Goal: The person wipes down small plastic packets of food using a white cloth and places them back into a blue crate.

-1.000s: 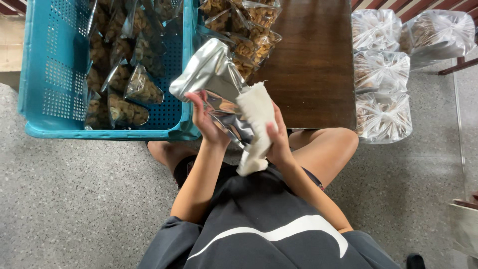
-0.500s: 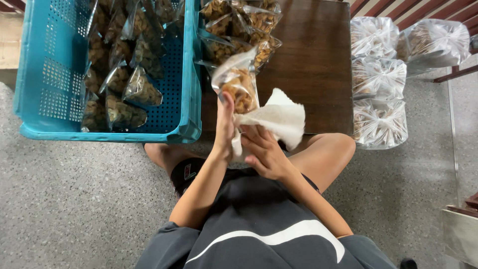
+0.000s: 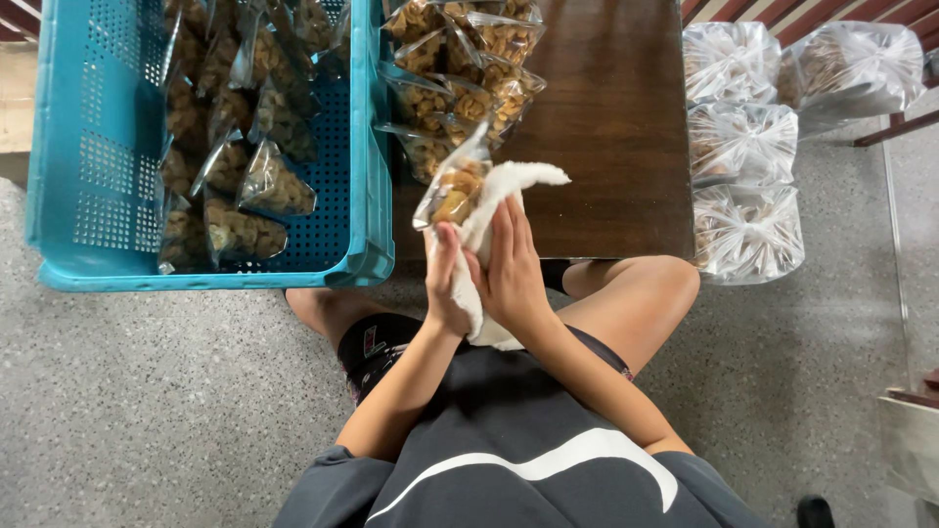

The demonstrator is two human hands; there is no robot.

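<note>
A clear snack packet (image 3: 453, 186) with brown pieces inside stands upright between my palms, over my lap at the near edge of the wooden table (image 3: 606, 137). My left hand (image 3: 445, 279) grips the packet from the left. Pressed flat against its other side is my right hand (image 3: 511, 266), holding a white cloth (image 3: 499, 191) that wraps around the packet.
A blue plastic crate (image 3: 78, 147) with several filled packets (image 3: 245, 176) sits on the speckled floor at the left. More packets (image 3: 460, 68) lie piled on the table's far left. Large tied clear bags (image 3: 743, 147) stand to the right of the table.
The packet turned from a silvery side to its clear side and moved up between my palms. The cloth, spread out to the right half a second ago, is now folded against the packet.
</note>
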